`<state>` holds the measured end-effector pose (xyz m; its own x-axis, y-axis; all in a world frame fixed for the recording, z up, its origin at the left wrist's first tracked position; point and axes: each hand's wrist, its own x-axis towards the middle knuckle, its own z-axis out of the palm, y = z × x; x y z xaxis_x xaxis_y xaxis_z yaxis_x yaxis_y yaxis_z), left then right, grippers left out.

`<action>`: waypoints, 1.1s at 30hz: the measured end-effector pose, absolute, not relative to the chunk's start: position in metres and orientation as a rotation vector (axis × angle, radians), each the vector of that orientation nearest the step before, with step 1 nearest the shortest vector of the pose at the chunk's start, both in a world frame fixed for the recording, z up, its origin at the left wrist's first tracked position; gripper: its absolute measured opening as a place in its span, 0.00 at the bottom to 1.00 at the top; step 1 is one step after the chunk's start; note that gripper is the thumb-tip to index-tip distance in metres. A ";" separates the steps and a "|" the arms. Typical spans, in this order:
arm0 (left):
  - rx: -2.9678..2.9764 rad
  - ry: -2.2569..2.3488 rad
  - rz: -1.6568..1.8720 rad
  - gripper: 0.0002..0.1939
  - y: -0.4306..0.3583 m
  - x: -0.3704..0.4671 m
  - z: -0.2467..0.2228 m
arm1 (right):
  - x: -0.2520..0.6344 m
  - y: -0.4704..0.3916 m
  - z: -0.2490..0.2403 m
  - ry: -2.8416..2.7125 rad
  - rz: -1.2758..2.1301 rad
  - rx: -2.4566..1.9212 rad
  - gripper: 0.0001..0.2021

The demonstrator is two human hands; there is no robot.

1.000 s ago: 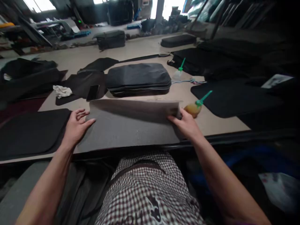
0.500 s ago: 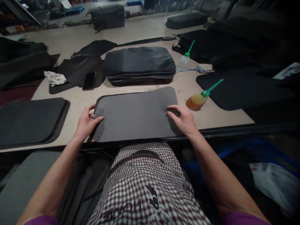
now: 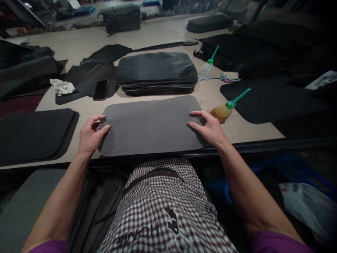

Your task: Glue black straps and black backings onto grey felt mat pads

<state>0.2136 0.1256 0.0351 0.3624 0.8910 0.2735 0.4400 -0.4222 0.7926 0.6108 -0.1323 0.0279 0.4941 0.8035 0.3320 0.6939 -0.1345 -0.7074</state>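
Observation:
A grey flat panel with rounded corners lies in front of me at the table's near edge. At its left end is my left hand, thumb and fingers apart, the tips resting at the panel's edge. My right hand is at the right end in a like pose, its thumb and forefinger spread over the panel's edge. Neither hand is closed round the panel. Just beyond my right hand lies a squeeze bottle of amber liquid with a green nozzle, partly hidden by the fingers.
Behind the panel sits a stack of black panels. A phone and a crumpled white cloth lie to its left. More dark panels are at left and others at right. A clear bottle stands farther back.
The grey panel has settled squarely, covering the dark edge that showed beneath it at the left and right. My left hand has shifted outward and slightly up; my right has moved slightly up and outward.

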 end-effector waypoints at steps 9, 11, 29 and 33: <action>2.087 1.146 0.883 0.26 0.140 0.215 0.017 | 0.614 -0.124 0.011 -1.287 0.120 -1.896 0.19; 2.063 1.144 0.881 0.27 0.141 0.214 0.015 | 0.613 -0.124 0.012 -1.273 0.127 -1.892 0.19; 1.934 1.163 0.885 0.28 0.140 0.216 0.032 | 0.622 -0.116 0.024 -1.218 0.158 -1.879 0.20; 1.929 1.145 0.901 0.29 0.142 0.214 0.037 | 0.617 -0.119 0.025 -1.188 0.207 -1.854 0.20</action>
